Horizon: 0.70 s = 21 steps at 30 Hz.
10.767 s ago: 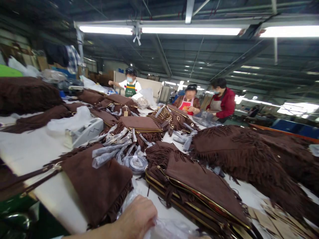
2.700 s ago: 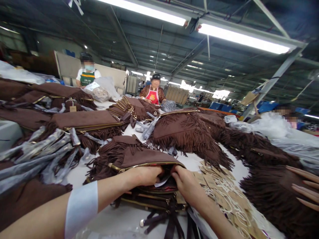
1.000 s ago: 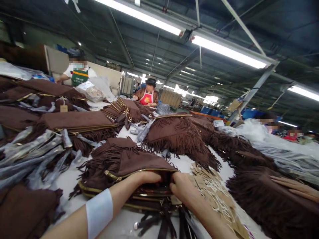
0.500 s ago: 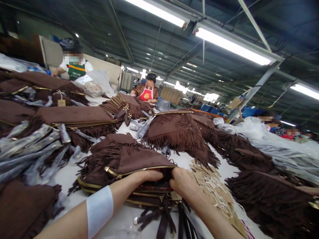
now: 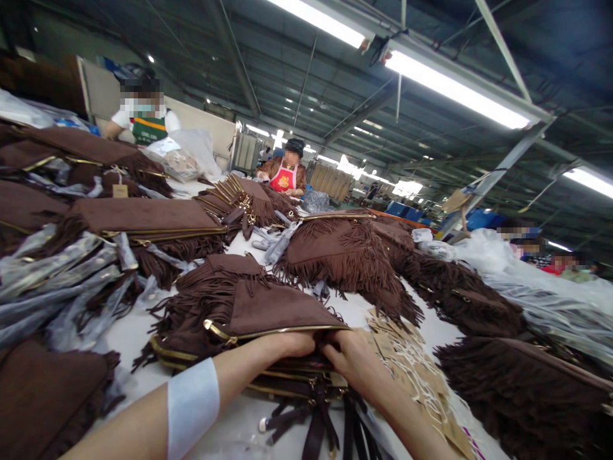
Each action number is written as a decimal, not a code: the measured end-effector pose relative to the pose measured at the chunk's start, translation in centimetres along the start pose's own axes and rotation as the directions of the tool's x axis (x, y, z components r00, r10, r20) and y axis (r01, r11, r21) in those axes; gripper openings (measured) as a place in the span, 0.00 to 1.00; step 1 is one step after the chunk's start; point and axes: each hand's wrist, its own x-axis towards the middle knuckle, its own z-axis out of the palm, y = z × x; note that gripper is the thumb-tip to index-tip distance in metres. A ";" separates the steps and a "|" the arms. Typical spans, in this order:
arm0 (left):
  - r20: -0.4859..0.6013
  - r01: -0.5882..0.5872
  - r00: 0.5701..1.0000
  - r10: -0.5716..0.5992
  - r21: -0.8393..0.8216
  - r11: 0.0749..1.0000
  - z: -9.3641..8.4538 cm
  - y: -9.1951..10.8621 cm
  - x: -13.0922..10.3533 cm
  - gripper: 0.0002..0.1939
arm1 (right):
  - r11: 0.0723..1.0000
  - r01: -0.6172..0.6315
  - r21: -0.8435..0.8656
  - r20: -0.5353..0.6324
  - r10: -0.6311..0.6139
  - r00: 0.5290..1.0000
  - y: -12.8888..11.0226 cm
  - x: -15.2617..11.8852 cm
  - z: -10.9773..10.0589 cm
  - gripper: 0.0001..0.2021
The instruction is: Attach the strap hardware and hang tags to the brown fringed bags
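Observation:
A brown fringed bag [image 5: 278,306] with a gold zipper lies on top of other bags in front of me. My left hand [image 5: 301,344] reaches in at the zipper opening, its fingers hidden under the edge. At the right end of that opening, my right hand [image 5: 347,351] is closed on the bag's edge, thumb and fingers bent together. Dark straps [image 5: 318,415] with metal clips hang toward me below the hands.
Brown paper tags [image 5: 407,364] with white strings lie to the right. More fringed bags [image 5: 335,249] and plastic-wrapped straps [image 5: 62,275] surround the white table [image 5: 138,326]. Two people work behind the table; others are at the far right.
My left hand has come slightly out of the opening, so its back shows more. My right hand has shifted a little down, with its fingers now visible at the edge. The view has tilted slightly.

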 end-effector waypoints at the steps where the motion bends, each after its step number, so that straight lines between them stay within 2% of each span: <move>1: 0.022 -0.010 1.000 0.010 0.003 1.000 -0.2 0.6 -0.3 0.09 | 0.999 0.047 0.027 -0.039 -0.046 0.998 0.2 -0.6 -0.2 0.12; 3: 0.065 -0.037 0.998 0.027 0.144 0.989 -0.9 2.3 -1.2 0.11 | 0.982 0.169 0.081 -0.174 -0.153 0.973 0.6 -1.9 -0.4 0.13; 5: 0.147 -0.137 0.985 0.092 0.336 0.932 -1.7 4.5 -2.4 0.10 | 0.945 0.289 0.156 -0.322 -0.228 0.919 0.8 -3.0 -0.4 0.14; 6: 0.199 -0.205 0.972 0.129 0.433 0.878 -2.1 5.5 -3.1 0.08 | 0.923 0.311 0.224 -0.380 -0.212 0.900 0.8 -3.3 -0.3 0.13; 8: 0.289 -0.303 0.942 0.171 0.514 0.803 -2.6 7.3 -4.2 0.06 | 0.842 0.295 0.451 -0.461 -0.063 0.885 0.5 -3.6 0.0 0.10; 9: 0.308 -0.302 0.937 0.167 0.468 0.830 -2.7 7.8 -4.7 0.06 | 0.760 0.268 0.592 -0.460 0.046 0.886 0.2 -3.5 0.1 0.09; 10: 0.309 -0.265 0.939 0.149 0.379 0.887 -2.8 7.9 -4.9 0.05 | 0.640 0.241 0.730 -0.427 0.152 0.891 -0.2 -3.4 0.1 0.10; 12: 0.289 -0.106 0.955 0.072 0.106 0.989 -2.6 7.4 -5.1 0.03 | 0.328 0.196 0.924 -0.293 0.277 0.915 -1.0 -2.8 0.0 0.15; 14: 0.272 0.087 0.962 -0.031 -0.196 0.977 -2.1 6.2 -5.0 0.05 | 0.056 0.137 0.989 -0.148 0.299 0.943 -1.8 -2.2 -0.2 0.21; 15: 0.265 0.159 0.961 -0.073 -0.319 0.934 -1.8 5.6 -4.8 0.07 | -0.030 0.121 0.992 -0.107 0.296 0.949 -2.1 -1.9 -0.3 0.23; 16: 0.258 0.207 0.961 -0.103 -0.419 0.884 -1.5 5.1 -4.7 0.08 | -0.078 0.118 0.990 -0.091 0.288 0.953 -2.3 -1.7 -0.4 0.26; 18: 0.239 0.234 0.964 -0.120 -0.538 0.810 -1.0 4.4 -4.6 0.11 | -0.093 0.135 0.986 -0.107 0.262 0.959 -2.5 -1.4 -0.5 0.28; 21: 0.209 0.171 0.976 -0.063 -0.552 0.816 -0.3 4.2 -4.7 0.12 | -0.033 0.185 0.982 -0.170 0.264 0.949 -2.3 -1.0 -0.2 0.29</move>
